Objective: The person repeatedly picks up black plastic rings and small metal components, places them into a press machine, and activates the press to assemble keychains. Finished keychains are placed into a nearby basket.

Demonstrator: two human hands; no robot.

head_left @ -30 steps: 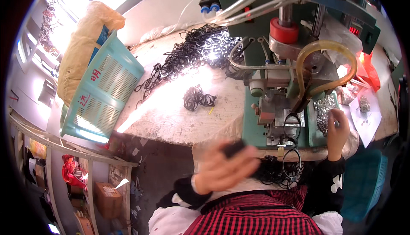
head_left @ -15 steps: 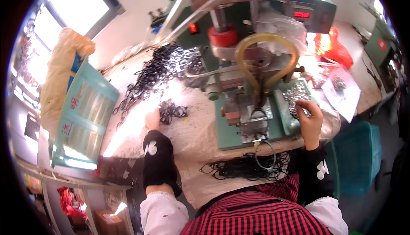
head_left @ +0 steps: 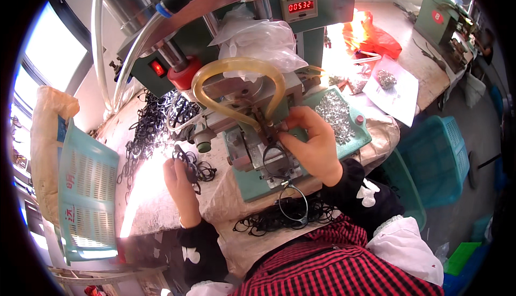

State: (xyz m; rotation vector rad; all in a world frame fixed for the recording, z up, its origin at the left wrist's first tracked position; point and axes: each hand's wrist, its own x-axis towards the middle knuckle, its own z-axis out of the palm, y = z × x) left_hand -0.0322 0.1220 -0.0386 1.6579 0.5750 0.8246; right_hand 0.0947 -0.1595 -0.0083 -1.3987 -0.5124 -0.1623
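My left hand (head_left: 181,191) is at a small heap of black cord loops (head_left: 204,171) on the worktable, its fingers closed on a loop at the near side. My right hand (head_left: 314,144) reaches to the middle of a green bench press (head_left: 252,184). Its thumb and forefinger pinch together beside the metal tooling (head_left: 263,132), and what lies between them is too small to make out. A dark loop (head_left: 275,160) hangs at the tooling, with a greyish loop (head_left: 293,205) below it at the press's front edge. A yellowish bent tube (head_left: 239,66) arches over the tooling.
A green tray of small metal pieces (head_left: 344,116) stands right of the press. More black loops (head_left: 156,118) lie behind left, others (head_left: 258,222) by my lap. A teal basket (head_left: 88,188) leans at left; teal crates (head_left: 430,161) stand at right. A red bag (head_left: 371,40) lies behind.
My right hand has moved from the metal-piece tray leftward to the press tooling. My left hand has closed at the small heap of loops. The view has turned rightward and closer to the press.
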